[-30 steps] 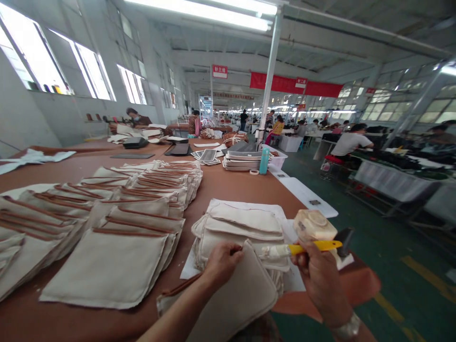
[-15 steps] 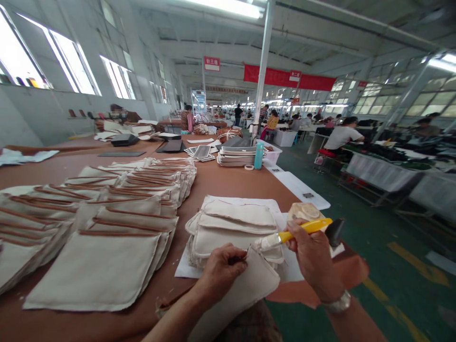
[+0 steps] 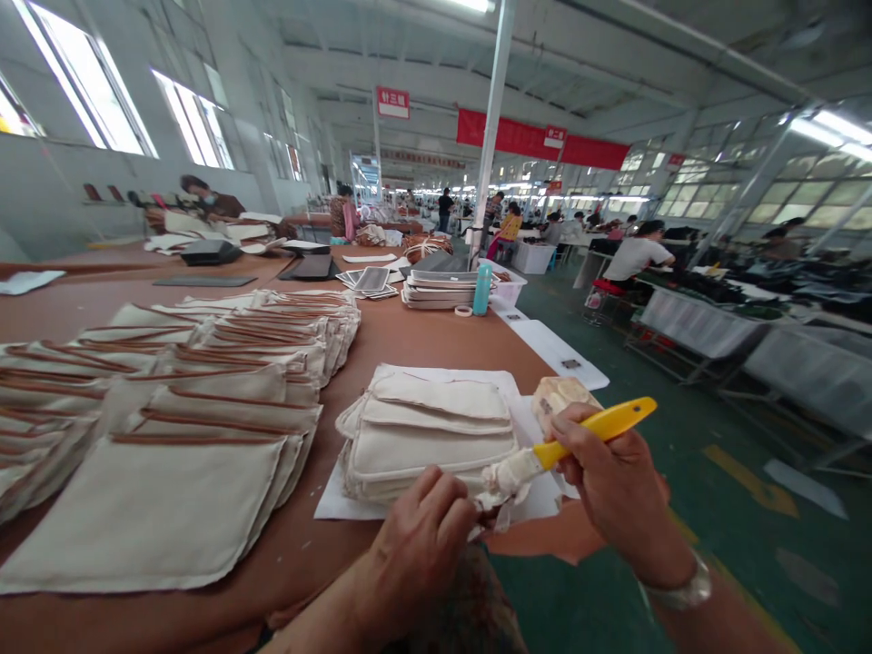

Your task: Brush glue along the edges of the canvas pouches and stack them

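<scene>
My right hand (image 3: 613,481) is closed around the yellow handle of a paintbrush (image 3: 592,431). White paste coats the brush's bristles, which touch a brown edge just beyond my left fingertips. My left hand (image 3: 429,536) pinches the edge of a cream fabric piece (image 3: 504,520); most of that piece is hidden behind the hand. Directly behind both hands, a stack of cream fabric pieces (image 3: 436,445) lies on white paper (image 3: 333,495). A pale, crusted container (image 3: 562,400) sits partly behind my right hand.
Many cream pouches with brown edging (image 3: 150,509) overlap in rows across the brown table (image 3: 401,341) on the left. Farther back stand a turquoise bottle (image 3: 482,291), a tape roll (image 3: 463,312) and stacked panels (image 3: 436,291). Several people sit or stand in the workshop beyond.
The brush has moved down and slightly left along the held piece's edge. That piece has tilted so its flat face no longer shows. The view has shifted a little to the right.
</scene>
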The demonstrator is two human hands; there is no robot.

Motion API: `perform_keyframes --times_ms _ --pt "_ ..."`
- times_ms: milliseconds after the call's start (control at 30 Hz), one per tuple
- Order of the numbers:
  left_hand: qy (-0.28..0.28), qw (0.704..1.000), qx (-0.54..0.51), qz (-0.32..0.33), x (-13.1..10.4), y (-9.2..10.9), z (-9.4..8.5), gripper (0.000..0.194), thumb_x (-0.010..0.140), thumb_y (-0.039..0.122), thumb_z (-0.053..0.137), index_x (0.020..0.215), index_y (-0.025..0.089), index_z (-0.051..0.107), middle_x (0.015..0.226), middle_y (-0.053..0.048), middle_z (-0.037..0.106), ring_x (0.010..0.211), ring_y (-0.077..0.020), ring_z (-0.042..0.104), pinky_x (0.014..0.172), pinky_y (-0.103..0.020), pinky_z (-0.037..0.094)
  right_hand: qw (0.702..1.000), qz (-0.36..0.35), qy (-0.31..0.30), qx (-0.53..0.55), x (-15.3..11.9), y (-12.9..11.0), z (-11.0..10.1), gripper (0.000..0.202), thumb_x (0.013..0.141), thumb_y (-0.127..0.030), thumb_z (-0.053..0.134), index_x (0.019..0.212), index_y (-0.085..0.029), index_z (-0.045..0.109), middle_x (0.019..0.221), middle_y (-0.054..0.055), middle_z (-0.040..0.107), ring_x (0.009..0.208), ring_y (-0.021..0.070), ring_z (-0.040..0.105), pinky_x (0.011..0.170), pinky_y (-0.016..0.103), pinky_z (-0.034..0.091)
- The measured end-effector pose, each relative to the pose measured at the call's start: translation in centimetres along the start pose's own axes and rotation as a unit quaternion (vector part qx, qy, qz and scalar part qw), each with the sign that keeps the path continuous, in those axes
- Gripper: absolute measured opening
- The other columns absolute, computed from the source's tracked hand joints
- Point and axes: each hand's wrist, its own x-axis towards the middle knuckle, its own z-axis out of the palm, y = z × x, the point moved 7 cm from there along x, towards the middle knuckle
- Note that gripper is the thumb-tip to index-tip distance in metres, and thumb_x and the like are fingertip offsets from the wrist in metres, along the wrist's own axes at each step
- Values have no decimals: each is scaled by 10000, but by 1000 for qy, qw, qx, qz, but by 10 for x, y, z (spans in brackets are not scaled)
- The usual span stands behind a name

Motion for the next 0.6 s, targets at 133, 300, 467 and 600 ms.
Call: perform_keyframes --times_ms 133,300,467,600 --pt "11 1000 14 17 2 7 -5 192 956 42 408 870 183 506 814 -30 551 739 -186 449 727 -344 404 991 -23 -113 -67 -24 -22 3 321 970 -427 579 755 -191 610 573 -21 493 506 120 437 480 218 350" --pt "19 999 36 25 6 12 -5 192 937 32 426 860 181 518 796 -23 538 727 -189 443 739 -351 408 984 -82 -109 -118 -39 -48 -16 280 997 -359 571 775 -195 620 653 -4 492 563 136 448 503 235 360" --pt "41 998 36 31 6 17 -6 183 904 11 470 823 164 527 778 -29 538 714 -185 434 693 -329 394 964 -162 -121 -173 -50 -65 4 287 1027 -291 483 768 -206 572 656 -14 489 567 131 457 534 239 381" --pt "58 998 -1 -20 9 4 -15 178 881 20 533 776 162 553 751 -30 569 713 -177 465 648 -297 380 962 -125 -169 -176 -61 -59 -3 305 1022 -323 503 758 -201 592 646 -8 505 564 134 495 529 228 420"
